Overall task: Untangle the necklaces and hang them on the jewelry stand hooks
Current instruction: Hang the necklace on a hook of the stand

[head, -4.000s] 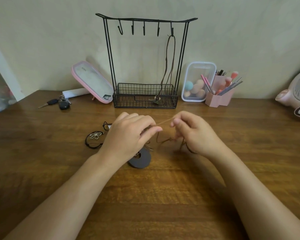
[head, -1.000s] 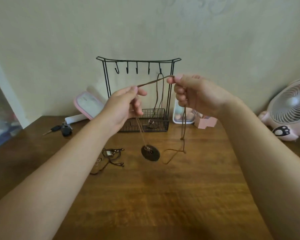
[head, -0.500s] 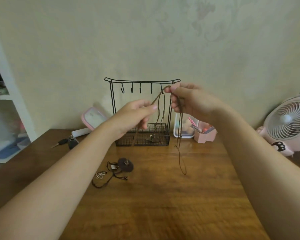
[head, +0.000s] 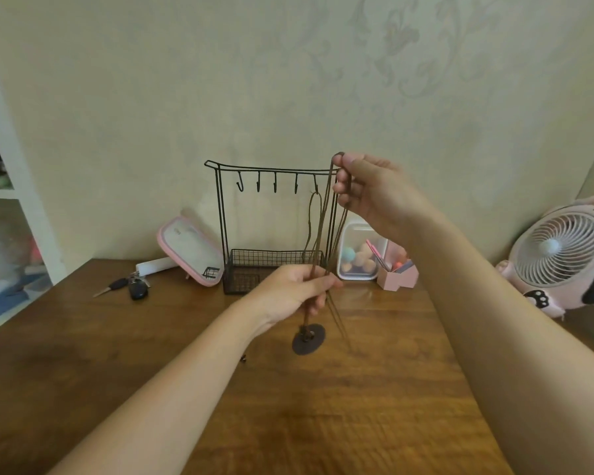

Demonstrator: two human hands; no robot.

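Head view

1. The right hand (head: 367,190) is raised to the level of the top bar of the jewelry stand (head: 220,214), in front of its right end. Thumb and fingers are curled and pinch the top of a brown cord necklace (head: 323,231).
2. The left hand (head: 294,289) is lower, in front of the stand's wire basket. Its fingers are curled round the same cord, which runs taut between the two hands.
3. A dark round pendant (head: 308,339) hangs on the cord just below the left hand. Whether it touches the table (head: 288,423) cannot be told. Loose strands trail down just right of the pendant.
4. A second necklace (head: 310,217) hangs from the rightmost of the five hooks (head: 240,185) and reaches down to the basket.
5. Left of the stand: a pink mirror (head: 189,250), tilted, and a bunch of keys (head: 131,287).
6. Right of the stand: a clear box (head: 357,258) with sponges, a pink holder (head: 396,277) and a fan (head: 559,255).
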